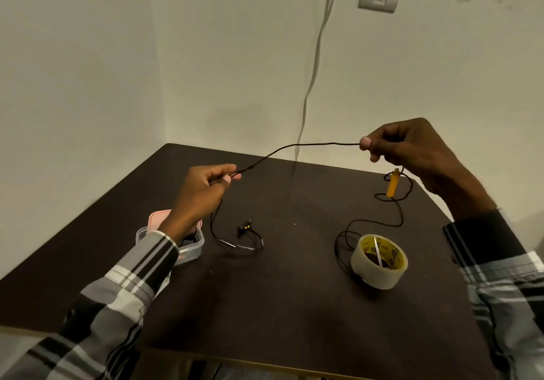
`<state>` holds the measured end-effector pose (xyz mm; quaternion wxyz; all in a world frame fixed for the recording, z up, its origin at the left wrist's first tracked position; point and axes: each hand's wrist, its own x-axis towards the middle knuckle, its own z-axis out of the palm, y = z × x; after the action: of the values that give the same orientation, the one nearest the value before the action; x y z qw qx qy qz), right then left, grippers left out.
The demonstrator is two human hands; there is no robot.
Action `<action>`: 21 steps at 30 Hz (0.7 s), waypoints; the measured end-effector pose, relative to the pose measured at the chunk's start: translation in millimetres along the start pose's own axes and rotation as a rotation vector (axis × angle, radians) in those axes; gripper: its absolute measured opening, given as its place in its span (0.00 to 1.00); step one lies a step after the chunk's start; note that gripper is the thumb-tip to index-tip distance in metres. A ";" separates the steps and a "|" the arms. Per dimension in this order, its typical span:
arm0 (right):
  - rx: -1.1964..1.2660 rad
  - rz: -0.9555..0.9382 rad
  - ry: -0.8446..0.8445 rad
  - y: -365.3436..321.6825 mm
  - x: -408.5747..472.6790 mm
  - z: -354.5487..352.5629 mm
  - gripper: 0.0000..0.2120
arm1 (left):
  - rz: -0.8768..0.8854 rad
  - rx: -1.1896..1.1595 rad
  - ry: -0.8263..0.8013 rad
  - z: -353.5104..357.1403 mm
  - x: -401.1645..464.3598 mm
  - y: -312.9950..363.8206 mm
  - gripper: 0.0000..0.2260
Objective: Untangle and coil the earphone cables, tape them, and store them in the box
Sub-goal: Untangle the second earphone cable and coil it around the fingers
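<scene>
Left hand (203,186): pinched narrow on the thin black earphone cable (297,145), thumb and fingertips closed at the cable's near end
Right hand (412,147): raised above the table's far right side, thumb and forefinger nipping the same cable
Cable span: hangs in the air between the two hands, slightly slack, clear of the dark brown wooden table (279,306)
Earbud end: drops from the left hand to the black earbuds with yellow dots (246,228), lying on the table in a loose loop
Other end: falls from the right hand past a small yellow inline piece (393,183), then wanders in loops down to the roll of clear packing tape with a yellow core (379,264), touching or passing under it; which, I cannot tell
Box: small clear plastic box (194,247) with a pink lid (159,217) behind it, partly hidden by the left wrist; something dark lies inside
Stage: judged to be untangling, coiling not begun
Risk: pulling the span taut could drag the tape roll if the cable is caught beneath it, or tighten the right-hand loops into a knot
Risk: the left sleeve sits close over the box and could knock it
</scene>
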<state>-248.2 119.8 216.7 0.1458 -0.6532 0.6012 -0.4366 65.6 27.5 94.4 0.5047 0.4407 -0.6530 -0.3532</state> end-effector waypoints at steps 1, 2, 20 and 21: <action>0.010 -0.011 -0.016 -3.0 0.1 5.4 0.10 | 0.016 0.005 -0.008 4.7 -0.6 3.1 0.15; 0.013 -0.023 -0.033 -5.4 0.4 11.3 0.10 | 0.044 -0.002 -0.011 10.8 -1.5 8.0 0.17; 0.068 -0.017 -0.071 -4.5 -5.7 25.8 0.06 | 0.277 -0.191 0.150 32.7 -7.5 40.6 0.05; 0.075 -0.007 -0.076 -1.3 -6.2 24.3 0.06 | 0.274 -0.176 0.157 30.4 -7.3 37.8 0.05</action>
<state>-228.5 117.6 201.1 0.1914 -0.6655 0.5760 -0.4343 28.6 48.5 118.7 0.6343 0.3279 -0.6320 -0.3013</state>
